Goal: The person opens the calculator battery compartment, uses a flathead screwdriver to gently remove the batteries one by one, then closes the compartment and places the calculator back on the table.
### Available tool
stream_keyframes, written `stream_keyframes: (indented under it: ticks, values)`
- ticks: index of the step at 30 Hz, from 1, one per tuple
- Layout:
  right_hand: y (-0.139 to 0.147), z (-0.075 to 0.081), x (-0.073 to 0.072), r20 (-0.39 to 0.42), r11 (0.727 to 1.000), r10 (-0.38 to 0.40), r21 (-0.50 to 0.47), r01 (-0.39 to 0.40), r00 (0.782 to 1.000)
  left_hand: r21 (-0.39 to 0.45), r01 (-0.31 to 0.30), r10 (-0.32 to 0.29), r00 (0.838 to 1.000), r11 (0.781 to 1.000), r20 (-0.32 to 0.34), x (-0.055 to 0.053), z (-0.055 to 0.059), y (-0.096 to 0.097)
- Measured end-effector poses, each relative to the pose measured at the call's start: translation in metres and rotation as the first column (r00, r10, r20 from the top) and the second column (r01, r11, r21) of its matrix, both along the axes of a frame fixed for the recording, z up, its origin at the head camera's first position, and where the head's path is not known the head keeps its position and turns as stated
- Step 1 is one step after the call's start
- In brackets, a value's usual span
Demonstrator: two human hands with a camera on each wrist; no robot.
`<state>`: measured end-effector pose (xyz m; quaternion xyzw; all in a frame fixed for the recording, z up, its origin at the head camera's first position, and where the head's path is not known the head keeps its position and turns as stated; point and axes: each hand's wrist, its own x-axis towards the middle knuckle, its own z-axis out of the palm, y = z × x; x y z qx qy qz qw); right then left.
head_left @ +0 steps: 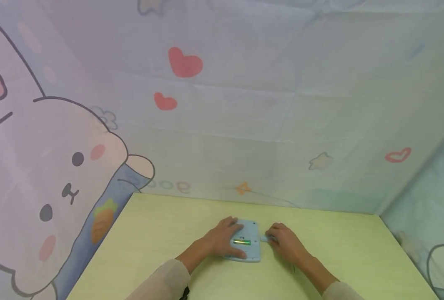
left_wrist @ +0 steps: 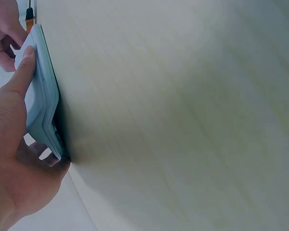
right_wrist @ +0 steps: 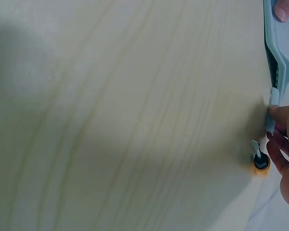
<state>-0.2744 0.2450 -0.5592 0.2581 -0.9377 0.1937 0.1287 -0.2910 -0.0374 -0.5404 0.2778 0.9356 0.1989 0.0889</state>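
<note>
A light blue calculator [head_left: 252,250] lies back side up on the table, its battery compartment uncovered. Inside sits a green and gold battery [head_left: 242,241]. My left hand [head_left: 222,238] grips the calculator from its left side, the thumb across the back and the other fingers round the edge. Right of the calculator, my right hand [head_left: 287,245] pinches a small light blue cover [right_wrist: 272,108], close to the calculator's edge. Beside those fingers is an orange and black screwdriver [right_wrist: 261,163], mostly hidden by the hand in the head view.
The pale yellow wood-grain table [head_left: 161,225] ends at a fabric backdrop [head_left: 244,125] printed with a rabbit and hearts. A dark cable [head_left: 429,266] loops at the far right, past the table's edge.
</note>
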Motion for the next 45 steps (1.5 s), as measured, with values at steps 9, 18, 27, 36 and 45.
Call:
stream_keyframes:
  ticks: [9, 18, 27, 36, 45]
  values:
    - [-0.001, -0.006, 0.001, 0.004, 0.999, -0.048, -0.016, 0.048, 0.999, 0.008, 0.004, -0.004, 1.0, 1.0, 0.008, 0.0, 0.001, 0.001]
    - [-0.002, -0.005, 0.002, -0.031, 0.999, -0.044, -0.025, 0.043, 0.999, 0.003, -0.007, 0.007, 1.0, 1.0, 0.005, 0.0, -0.002, -0.001]
    - [-0.002, -0.002, 0.004, 0.007, 0.999, -0.044, -0.016, 0.044, 0.999, 0.002, -0.008, 0.008, 1.0, 1.0, 0.005, -0.001, -0.004, 0.0]
    - [-0.002, 0.0, 0.004, 0.017, 0.999, -0.049, -0.002, 0.049, 0.999, 0.008, -0.008, 0.008, 1.0, 1.0, -0.001, 0.0, -0.003, -0.001]
    - [-0.001, 0.004, 0.009, 0.031, 0.997, -0.074, -0.004, 0.075, 0.997, 0.005, -0.011, 0.011, 1.0, 1.0, 0.012, 0.0, -0.003, 0.0]
